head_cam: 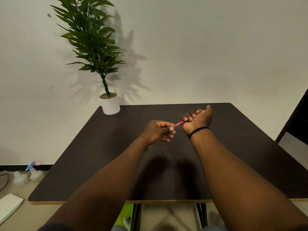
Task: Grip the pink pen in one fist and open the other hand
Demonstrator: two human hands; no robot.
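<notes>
Above the middle of a dark brown table (241,164), my right hand (198,120) grips a pink pen (180,123) in a fist, its fingers curled round the barrel. A black band sits on that wrist. The pen's tip end sticks out to the left of the fist. My left hand (158,132) is just left of it and pinches that tip end between thumb and forefinger; the other fingers are loosely curled. Most of the pen is hidden inside the right fist.
A white pot (110,105) with a tall green plant stands at the table's far left corner against the wall. On the floor to the left lie a spray bottle (31,170), a cable and a white flat object (8,207). A dark frame edge shows at far right.
</notes>
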